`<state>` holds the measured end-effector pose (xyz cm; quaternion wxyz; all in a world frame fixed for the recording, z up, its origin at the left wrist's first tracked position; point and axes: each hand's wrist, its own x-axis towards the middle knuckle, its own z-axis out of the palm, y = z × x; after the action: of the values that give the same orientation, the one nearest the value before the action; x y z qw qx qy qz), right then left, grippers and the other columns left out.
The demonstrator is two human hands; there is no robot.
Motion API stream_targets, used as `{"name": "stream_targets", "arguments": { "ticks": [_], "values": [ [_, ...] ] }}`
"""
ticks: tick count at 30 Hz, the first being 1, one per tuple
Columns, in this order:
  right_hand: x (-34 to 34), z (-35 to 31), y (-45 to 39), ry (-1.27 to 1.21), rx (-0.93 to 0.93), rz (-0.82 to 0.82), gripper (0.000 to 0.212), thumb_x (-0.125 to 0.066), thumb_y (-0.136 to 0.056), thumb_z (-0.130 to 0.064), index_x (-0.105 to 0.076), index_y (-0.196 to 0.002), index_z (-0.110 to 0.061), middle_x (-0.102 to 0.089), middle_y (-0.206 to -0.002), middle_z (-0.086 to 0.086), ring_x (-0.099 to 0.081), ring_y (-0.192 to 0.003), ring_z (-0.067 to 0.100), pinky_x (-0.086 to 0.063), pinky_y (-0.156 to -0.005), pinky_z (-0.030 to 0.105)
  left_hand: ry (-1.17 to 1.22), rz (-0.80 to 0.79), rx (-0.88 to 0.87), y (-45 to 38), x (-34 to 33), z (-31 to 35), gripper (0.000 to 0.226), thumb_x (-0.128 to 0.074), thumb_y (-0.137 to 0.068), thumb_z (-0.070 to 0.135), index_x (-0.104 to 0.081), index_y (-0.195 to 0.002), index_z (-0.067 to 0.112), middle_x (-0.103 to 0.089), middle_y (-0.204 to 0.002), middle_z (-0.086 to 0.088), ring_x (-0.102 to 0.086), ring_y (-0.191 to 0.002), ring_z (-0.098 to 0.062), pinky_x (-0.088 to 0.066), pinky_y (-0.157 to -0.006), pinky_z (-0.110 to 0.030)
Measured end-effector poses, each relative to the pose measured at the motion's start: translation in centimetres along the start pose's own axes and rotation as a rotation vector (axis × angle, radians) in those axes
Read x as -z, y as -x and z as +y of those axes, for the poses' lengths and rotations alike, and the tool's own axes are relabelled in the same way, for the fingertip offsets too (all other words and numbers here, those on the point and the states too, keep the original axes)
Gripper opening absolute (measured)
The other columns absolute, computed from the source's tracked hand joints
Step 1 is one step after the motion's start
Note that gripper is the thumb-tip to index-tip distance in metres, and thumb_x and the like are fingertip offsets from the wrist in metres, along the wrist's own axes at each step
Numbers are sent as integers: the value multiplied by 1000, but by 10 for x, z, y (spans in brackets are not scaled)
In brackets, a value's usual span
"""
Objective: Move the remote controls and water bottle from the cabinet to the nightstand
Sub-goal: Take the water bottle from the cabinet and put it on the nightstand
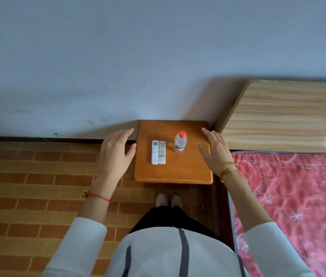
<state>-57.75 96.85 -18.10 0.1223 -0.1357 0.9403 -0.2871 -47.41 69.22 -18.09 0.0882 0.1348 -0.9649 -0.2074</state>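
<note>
Two white remote controls lie side by side on the brown wooden nightstand (188, 168): a plain one (155, 152) on the left and one with coloured buttons (162, 152) on the right. A clear water bottle (180, 142) with a red cap stands upright to their right. My left hand (116, 150) hovers open just left of the nightstand, holding nothing. Over the nightstand's right edge hangs my right hand (216, 150), fingers apart and empty. Neither hand touches the objects.
A bed with a red patterned mattress (297, 196) and a light wooden headboard (289, 116) stands to the right of the nightstand. A grey wall is behind. The floor has a brick pattern (28, 186). My feet in white shoes stand before the nightstand.
</note>
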Motion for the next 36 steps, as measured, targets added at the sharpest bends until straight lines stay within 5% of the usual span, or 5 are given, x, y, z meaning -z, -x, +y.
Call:
{"name": "stream_targets", "arguments": {
  "ticks": [26,36],
  "values": [
    [18,-23,4,21,52,27,52,-47,-96,-34,-35,-143,-17,-40,-147,8,-26,-142,24,-26,-114,39,13,104,19,9,25,16,42,-64,-92,21,-58,-133,13,-66,-127,-7,-63,-118,-25,-50,-103,-46],
    [8,-46,-4,26,223,-76,50,-48,-94,-35,-37,-141,-20,-44,-144,6,-31,-138,24,-31,-113,42,14,196,208,60,37,3,44,-63,-92,21,-58,-134,11,-66,-127,-8,-61,-119,-23,-49,-103,-43]
  ]
}}
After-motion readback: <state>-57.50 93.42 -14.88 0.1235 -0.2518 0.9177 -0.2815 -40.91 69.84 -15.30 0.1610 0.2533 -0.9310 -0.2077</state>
